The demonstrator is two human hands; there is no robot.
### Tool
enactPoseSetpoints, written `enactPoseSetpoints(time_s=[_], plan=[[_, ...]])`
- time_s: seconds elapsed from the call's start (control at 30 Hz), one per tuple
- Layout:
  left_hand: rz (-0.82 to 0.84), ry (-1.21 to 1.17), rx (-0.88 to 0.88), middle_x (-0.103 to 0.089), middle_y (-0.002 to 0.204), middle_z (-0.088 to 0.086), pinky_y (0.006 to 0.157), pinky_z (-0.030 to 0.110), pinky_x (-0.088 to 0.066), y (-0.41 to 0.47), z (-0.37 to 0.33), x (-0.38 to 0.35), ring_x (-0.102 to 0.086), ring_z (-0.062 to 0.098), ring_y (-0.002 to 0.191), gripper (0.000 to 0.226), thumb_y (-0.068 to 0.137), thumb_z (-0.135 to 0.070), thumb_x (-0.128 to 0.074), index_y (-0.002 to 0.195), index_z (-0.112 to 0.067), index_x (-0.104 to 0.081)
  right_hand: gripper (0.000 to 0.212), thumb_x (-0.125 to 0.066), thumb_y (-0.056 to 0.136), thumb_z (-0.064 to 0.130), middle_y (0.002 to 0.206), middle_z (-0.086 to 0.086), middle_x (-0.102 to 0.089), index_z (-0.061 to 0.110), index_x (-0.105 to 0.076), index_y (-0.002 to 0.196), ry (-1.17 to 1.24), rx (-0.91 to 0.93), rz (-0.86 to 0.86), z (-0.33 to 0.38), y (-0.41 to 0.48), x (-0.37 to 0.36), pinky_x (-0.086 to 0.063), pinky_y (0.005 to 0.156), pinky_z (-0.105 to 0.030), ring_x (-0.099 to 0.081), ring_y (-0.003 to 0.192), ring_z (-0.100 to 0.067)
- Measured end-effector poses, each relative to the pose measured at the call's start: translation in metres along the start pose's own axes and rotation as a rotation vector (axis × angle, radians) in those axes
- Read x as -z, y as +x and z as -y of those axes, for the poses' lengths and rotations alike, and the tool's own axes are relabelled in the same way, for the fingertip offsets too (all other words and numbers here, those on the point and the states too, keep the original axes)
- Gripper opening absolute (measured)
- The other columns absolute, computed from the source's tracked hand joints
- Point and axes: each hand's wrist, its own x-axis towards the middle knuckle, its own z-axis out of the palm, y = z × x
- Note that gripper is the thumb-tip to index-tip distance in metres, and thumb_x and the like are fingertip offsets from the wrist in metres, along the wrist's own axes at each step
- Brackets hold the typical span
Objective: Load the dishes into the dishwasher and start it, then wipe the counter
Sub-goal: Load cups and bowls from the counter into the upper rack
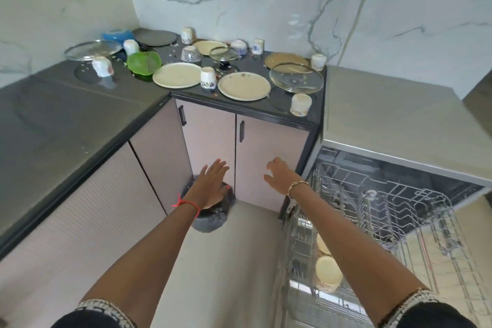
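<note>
Hovering mid-frame, left hand [213, 184] and right hand [278, 177] both spread, empty; cream plates [177, 74], upturned cups [208, 77], glass lids [296, 80] crowd dark desk [80, 104] upper centre; dishwasher racks [399, 208] pulled out lower right.

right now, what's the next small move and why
Probably reach the right hand for the cream plate nearest the counter edge: that hand and the left hand are open and empty, and the dishwasher rack is pulled out with room.

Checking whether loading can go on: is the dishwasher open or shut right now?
Open. The dishwasher has its upper rack pulled out, and the lower rack below already holds two pale plates.
</note>
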Motion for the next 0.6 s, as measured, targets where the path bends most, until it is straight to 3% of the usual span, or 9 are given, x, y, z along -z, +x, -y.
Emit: enactPoseSetpoints(time_s=[0.13,0.37,0.6], plan=[[-0.003,-0.022,-0.037,-0.01,0.158,0.004,0.118,0.039,0.0,0.028,0.021,0.01,0.002,0.018,0.146,0.057,0.098,-0.029,-0.042,0.147,-0.009,-0.021,0.042,-0.043,0.096,0.025,0.138,-0.014,-0.033,0.003,-0.041,0.132,0.013,-0.051,-0.089,0.002,0.027,0.015,-0.036,0.105,-0.039,-0.038,0.126,-0.028],[-0.006,-0.025,-0.075,-0.008,0.158,0.004,0.117,0.039,0.001,0.098,0.03,0.016,0.002,0.018,0.146,0.06,0.097,-0.033,-0.042,0.147,-0.008,-0.019,0.048,-0.045,0.096,0.025,0.149,-0.016,-0.02,0.002,-0.034,0.137,0.053,-0.106,-0.266,-0.025,0.08,0.049,-0.028,0.11,-0.04,-0.018,0.139,-0.03],[-0.022,-0.038,-0.149,-0.009,0.157,0.004,0.118,0.039,0.0,0.193,0.019,0.026,0.001,0.019,0.146,0.06,0.098,-0.033,-0.043,0.147,-0.008,-0.019,0.054,-0.053,0.092,0.025,0.146,-0.018,-0.024,0.001,-0.034,0.137,0.125,-0.191,-0.433,-0.079,0.149,0.086,-0.032,0.109,-0.045,-0.021,0.137,-0.033]])
